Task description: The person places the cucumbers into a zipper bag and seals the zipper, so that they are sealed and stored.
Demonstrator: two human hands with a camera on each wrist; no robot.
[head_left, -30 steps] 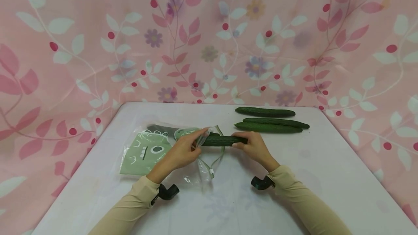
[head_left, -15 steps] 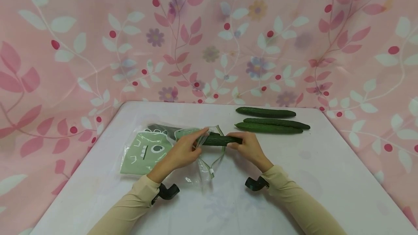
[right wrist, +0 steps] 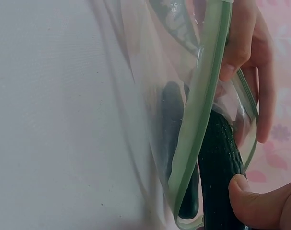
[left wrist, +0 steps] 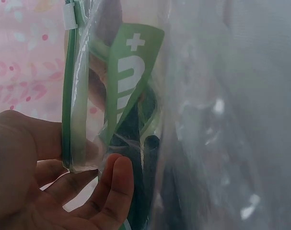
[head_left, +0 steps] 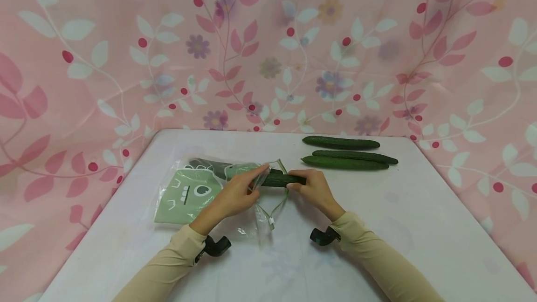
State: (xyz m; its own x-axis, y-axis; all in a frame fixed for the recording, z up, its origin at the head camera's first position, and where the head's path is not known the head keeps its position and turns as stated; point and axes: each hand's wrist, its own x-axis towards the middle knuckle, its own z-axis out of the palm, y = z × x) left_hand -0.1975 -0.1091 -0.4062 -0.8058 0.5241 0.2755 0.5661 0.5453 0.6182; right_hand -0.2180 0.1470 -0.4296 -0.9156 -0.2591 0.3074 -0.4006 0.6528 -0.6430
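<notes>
A clear zip bag [head_left: 186,206] with a green cartoon-face print lies on the table's left half, its green-edged mouth facing right. My left hand [head_left: 232,194] pinches the bag at its mouth and holds it open; in the left wrist view its thumb and fingers grip the film beside the green zip strip [left wrist: 67,96]. A dark green cucumber [head_left: 278,180] sits partly inside the mouth, and my right hand [head_left: 316,191] grips its outer end, thumb on the near side. Another cucumber [right wrist: 188,206] shows inside the bag beside it in the right wrist view.
Several whole things lie behind: one cucumber [head_left: 340,142] near the far edge, and a pair, a darker cucumber [head_left: 365,156] against a lighter one [head_left: 344,163]. A white cloth covers the table [head_left: 377,255]. Pink floral fabric [head_left: 268,50] hangs behind it.
My right hand has moved left, sliding the cucumber farther into the bag, so less of it shows outside. The left hand keeps its place at the bag's mouth.
</notes>
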